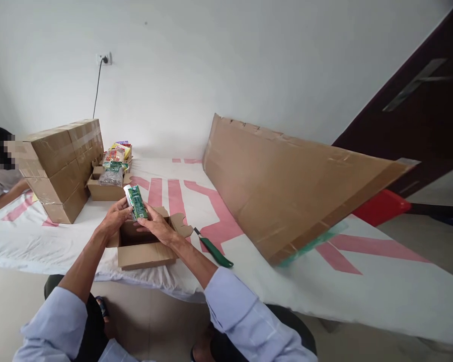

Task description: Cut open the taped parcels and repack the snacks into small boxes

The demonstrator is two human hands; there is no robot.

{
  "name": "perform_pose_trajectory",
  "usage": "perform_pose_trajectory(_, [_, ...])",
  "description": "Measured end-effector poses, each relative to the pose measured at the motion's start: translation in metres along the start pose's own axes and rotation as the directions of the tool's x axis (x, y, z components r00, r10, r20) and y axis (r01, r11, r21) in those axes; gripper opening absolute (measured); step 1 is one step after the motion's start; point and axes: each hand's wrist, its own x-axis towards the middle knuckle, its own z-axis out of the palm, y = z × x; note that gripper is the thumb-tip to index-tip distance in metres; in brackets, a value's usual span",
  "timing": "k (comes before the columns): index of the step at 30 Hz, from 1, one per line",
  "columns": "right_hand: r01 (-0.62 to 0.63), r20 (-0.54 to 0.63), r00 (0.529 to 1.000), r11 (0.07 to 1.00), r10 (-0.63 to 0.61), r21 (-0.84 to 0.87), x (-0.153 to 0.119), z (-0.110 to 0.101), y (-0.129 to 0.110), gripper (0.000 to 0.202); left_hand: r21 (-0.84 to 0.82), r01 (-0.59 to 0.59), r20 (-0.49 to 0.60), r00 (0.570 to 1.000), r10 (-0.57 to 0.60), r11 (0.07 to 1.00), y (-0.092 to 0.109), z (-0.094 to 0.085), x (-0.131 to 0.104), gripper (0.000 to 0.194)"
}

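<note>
A small green printed tube point(137, 203) with a white end is held up between both my hands. My left hand point(117, 217) grips its left side, the thumb resting on the front. From the right, my right hand point(157, 227) closes on its lower edge. Directly beneath them stands an open cardboard box point(147, 255) with its flaps spread out; its inside is mostly hidden by my hands and in shadow. Just right of the box lies a knife with a green handle point(217, 252), its blade pointing toward the box.
Stacked closed cartons point(62, 168) stand at the left, a person's arm point(13, 193) behind them. Beside the stack, an open box point(104, 191) holds bagged goods point(112, 173). A large cardboard sheet point(287, 186) leans across the right side, with a red object point(381, 207) behind it.
</note>
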Motion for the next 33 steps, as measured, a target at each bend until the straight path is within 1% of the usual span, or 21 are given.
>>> perform_pose_trajectory(3, [-0.005, -0.067, 0.998, 1.0, 0.003, -0.028, 0.012, -0.001, 0.006, 0.089, -0.042, 0.02, -0.03, 0.999, -0.022, 0.999, -0.01, -0.006, 0.01, 0.064])
perform_pose_trajectory(6, [-0.019, -0.144, 0.99, 0.999, 0.013, -0.037, 0.018, 0.001, 0.014, 0.091, -0.061, 0.036, -0.071, 0.997, -0.041, 0.997, -0.022, -0.009, 0.015, 0.069])
perform_pose_trajectory(10, [-0.031, -0.198, 0.98, 0.999, 0.023, -0.036, 0.021, 0.002, 0.02, 0.093, -0.072, 0.039, -0.055, 0.998, -0.043, 0.997, -0.029, -0.013, 0.016, 0.075])
perform_pose_trajectory(13, [-0.049, -0.226, 0.973, 0.998, 0.041, -0.03, 0.022, 0.003, 0.022, 0.093, -0.071, 0.046, -0.043, 0.998, -0.049, 0.996, -0.031, -0.016, 0.017, 0.073])
perform_pose_trajectory(18, [-0.066, -0.241, 0.969, 0.998, 0.061, -0.014, 0.024, 0.003, 0.021, 0.088, -0.056, 0.072, -0.046, 0.996, -0.074, 0.996, -0.033, -0.02, 0.021, 0.071])
perform_pose_trajectory(21, [-0.071, -0.242, 0.968, 0.997, 0.063, -0.025, 0.026, 0.003, 0.019, 0.088, -0.059, 0.067, -0.044, 0.997, -0.07, 0.996, -0.033, -0.021, 0.022, 0.068])
perform_pose_trajectory(28, [-0.077, -0.239, 0.969, 0.996, 0.063, -0.051, 0.027, 0.003, 0.017, 0.086, -0.053, 0.084, -0.063, 0.994, -0.087, 0.995, -0.034, -0.024, 0.026, 0.067])
perform_pose_trajectory(31, [-0.07, -0.247, 0.968, 0.995, 0.053, -0.064, 0.026, 0.004, 0.019, 0.087, -0.038, 0.081, -0.058, 0.995, -0.083, 0.996, -0.036, -0.022, 0.024, 0.068])
perform_pose_trajectory(33, [-0.048, -0.258, 0.966, 0.995, 0.025, -0.083, 0.025, 0.007, 0.019, 0.087, -0.015, 0.05, -0.047, 0.998, -0.051, 0.999, -0.035, -0.018, 0.022, 0.072])
